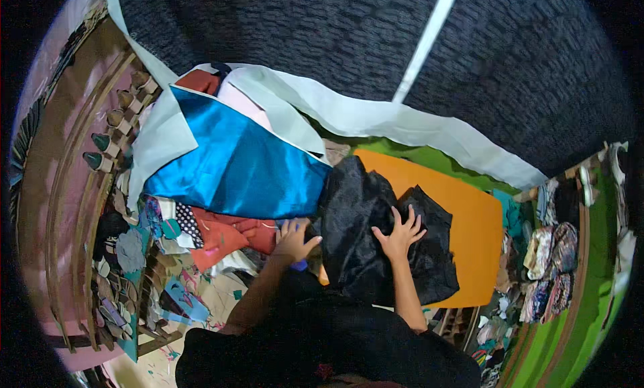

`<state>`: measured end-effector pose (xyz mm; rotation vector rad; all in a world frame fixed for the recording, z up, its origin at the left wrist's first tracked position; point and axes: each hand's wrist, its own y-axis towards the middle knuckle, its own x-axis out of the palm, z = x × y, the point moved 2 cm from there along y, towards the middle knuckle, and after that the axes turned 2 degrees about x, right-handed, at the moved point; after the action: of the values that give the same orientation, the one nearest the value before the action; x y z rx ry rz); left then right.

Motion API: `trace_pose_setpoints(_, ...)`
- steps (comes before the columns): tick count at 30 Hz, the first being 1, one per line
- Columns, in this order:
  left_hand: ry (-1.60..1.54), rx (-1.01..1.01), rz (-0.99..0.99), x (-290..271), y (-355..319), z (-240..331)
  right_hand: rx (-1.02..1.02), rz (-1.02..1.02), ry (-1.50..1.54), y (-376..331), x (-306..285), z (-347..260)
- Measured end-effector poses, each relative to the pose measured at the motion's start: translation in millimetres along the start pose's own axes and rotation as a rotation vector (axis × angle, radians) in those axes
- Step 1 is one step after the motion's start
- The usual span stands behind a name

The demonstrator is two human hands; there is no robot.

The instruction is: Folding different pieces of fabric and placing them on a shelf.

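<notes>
A piece of black fabric, crumpled and slightly shiny, lies over an orange tabletop in front of me. My right hand rests on it with the fingers spread, pressing the cloth without gripping it. My left hand is beside the left edge of the black fabric, thumb and fingers apart. Its fingertips reach the lower edge of a shiny blue satin cloth, close to a rust-red cloth. Under the left hand, a small blue-violet thing shows only in part.
White sheeting runs along the dark patterned wall behind the table. At left, a wooden rack holds green-tipped pegs or spools. Heaped scraps and bundled cloths fill the right side. Scraps litter the floor at lower left.
</notes>
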<state>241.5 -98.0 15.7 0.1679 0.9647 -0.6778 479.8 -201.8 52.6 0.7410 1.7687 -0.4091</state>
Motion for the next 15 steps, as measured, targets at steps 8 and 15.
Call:
trace_pose_setpoints(8, -0.237, -0.070, 0.140, 92.3, 9.5, 38.1, 0.352, -0.103, -0.148, -28.8, -26.8, 146.7)
trace_pose_setpoints(15, -0.374, -0.156, 0.730, 117.7, 12.5, 47.7, 0.207, 0.069, 0.450, -32.5, -28.1, 271.5)
